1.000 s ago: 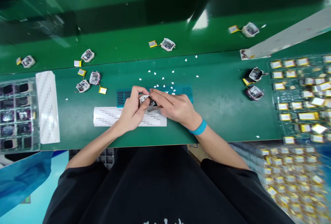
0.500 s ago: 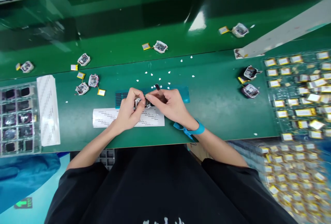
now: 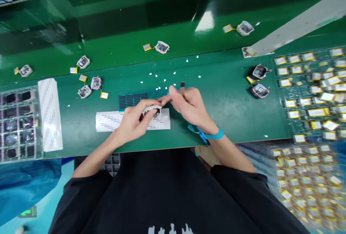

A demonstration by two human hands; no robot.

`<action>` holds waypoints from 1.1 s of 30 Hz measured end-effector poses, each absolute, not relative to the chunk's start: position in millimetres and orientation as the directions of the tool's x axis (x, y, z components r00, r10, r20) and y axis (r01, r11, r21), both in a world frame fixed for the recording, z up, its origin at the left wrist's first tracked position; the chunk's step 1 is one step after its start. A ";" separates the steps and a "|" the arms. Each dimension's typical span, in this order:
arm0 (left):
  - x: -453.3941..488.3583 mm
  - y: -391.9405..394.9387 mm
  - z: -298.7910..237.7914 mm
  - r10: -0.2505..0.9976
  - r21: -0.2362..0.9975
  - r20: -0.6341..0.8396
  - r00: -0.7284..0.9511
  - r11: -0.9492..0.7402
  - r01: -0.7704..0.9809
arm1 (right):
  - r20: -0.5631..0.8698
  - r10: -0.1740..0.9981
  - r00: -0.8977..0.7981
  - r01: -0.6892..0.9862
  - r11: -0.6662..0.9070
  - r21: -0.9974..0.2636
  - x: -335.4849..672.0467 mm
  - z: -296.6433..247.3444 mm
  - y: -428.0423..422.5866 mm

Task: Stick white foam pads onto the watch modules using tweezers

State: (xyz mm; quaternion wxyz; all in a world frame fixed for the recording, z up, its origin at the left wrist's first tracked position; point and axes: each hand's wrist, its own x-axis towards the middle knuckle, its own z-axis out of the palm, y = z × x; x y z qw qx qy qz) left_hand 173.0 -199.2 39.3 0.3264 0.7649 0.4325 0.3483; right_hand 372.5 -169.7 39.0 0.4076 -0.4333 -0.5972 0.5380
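Observation:
My left hand (image 3: 132, 120) is closed around a small white watch case (image 3: 151, 108), tilted on edge, with dark parts inside it. Just right of it, my right hand (image 3: 190, 106) grips slim dark tweezers (image 3: 182, 84), blurred and mostly hidden by the fingers. A fingertip of the left hand stretches toward the right hand. Beneath the hands lie a white printed paper strip (image 3: 108, 122) and a teal sheet with dark strips (image 3: 132, 100). Several small white stickers (image 3: 164, 80) dot the green bench beyond the hands. A blue band (image 3: 216, 133) circles my right wrist.
Open watch cases with yellow-edged batteries lie around, including a white one (image 3: 162, 47) behind and a dark one (image 3: 260, 91) at right. A tray of watch parts (image 3: 41, 118) stands left; a battery tray (image 3: 283, 93) and white post (image 3: 294, 25) are at right.
My right hand has moved right, away from the watch case, with the tweezers still in it. My left hand has tipped the case on edge. The view has shifted slightly.

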 end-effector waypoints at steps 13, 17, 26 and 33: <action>184.2 -242.0 4.1 0.949 0.881 -0.018 0.315 -0.134 0.454 | -0.063 0.992 -0.105 0.278 -0.032 -0.960 404.2 0.6 -253.4; 184.2 -240.0 6.7 0.954 0.890 -0.084 0.289 -0.059 0.453 | -0.073 0.992 -0.104 0.268 -0.043 -0.962 399.7 0.1 -252.9; 183.9 -240.3 3.3 0.965 0.890 -0.113 0.238 -0.008 0.456 | -0.103 0.962 -0.253 0.173 -0.060 -0.983 406.1 3.4 -238.0; 183.5 -239.7 5.3 0.956 0.936 -0.232 0.180 0.169 0.307 | -0.124 0.984 -0.129 -0.058 -0.132 -0.990 401.1 5.7 -234.2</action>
